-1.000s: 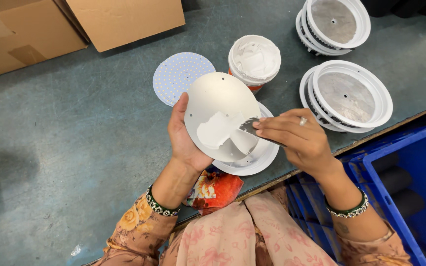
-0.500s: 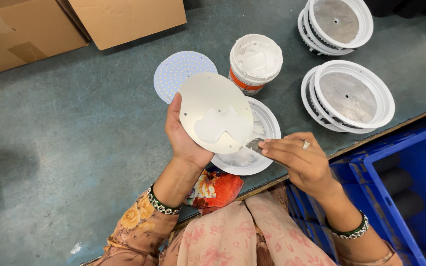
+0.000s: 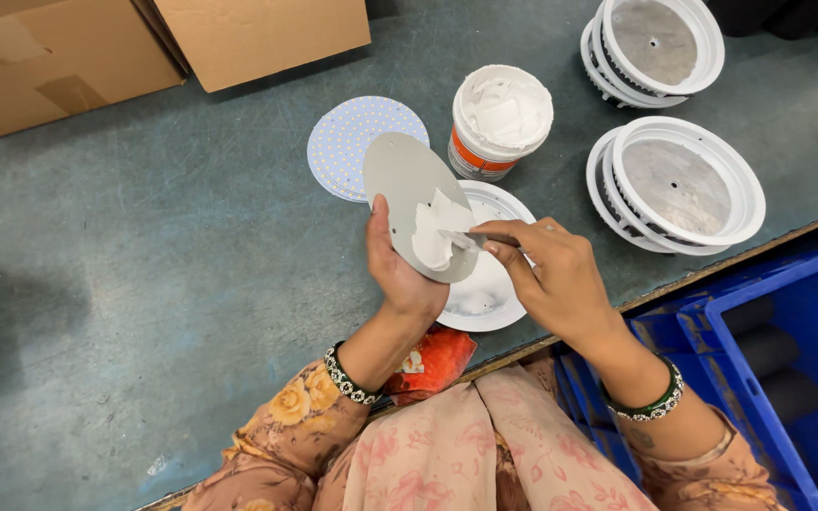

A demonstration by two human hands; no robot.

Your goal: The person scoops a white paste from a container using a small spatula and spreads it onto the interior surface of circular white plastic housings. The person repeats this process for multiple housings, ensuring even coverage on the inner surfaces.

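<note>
Head view, looking down: nearest is a floral lap and a red packet (image 3: 431,360) at the desk's (image 3: 144,284) near edge; a blue crate (image 3: 769,312) stands lower at the near right. Above the lap, the left hand (image 3: 400,279) grips a grey round plate (image 3: 418,203) by its near rim, thumb on its face, fingers hidden behind it; the plate is tilted, its long axis running from far left to near right. The right hand (image 3: 551,279) comes in from the right, fingers pinched on a thin metal spatula (image 3: 480,239); its tip touches the white paste (image 3: 433,232) smeared on the plate's near half, so the paste lies just left of those fingers. Under both hands sits a white round housing (image 3: 489,293). Farther off: a dotted white disc (image 3: 352,142) on the left, an open paste tub (image 3: 502,118) beside it, stacked white housings (image 3: 688,185) to the right; cardboard boxes (image 3: 144,43) are farthest. Open desk lies to the left.
</note>
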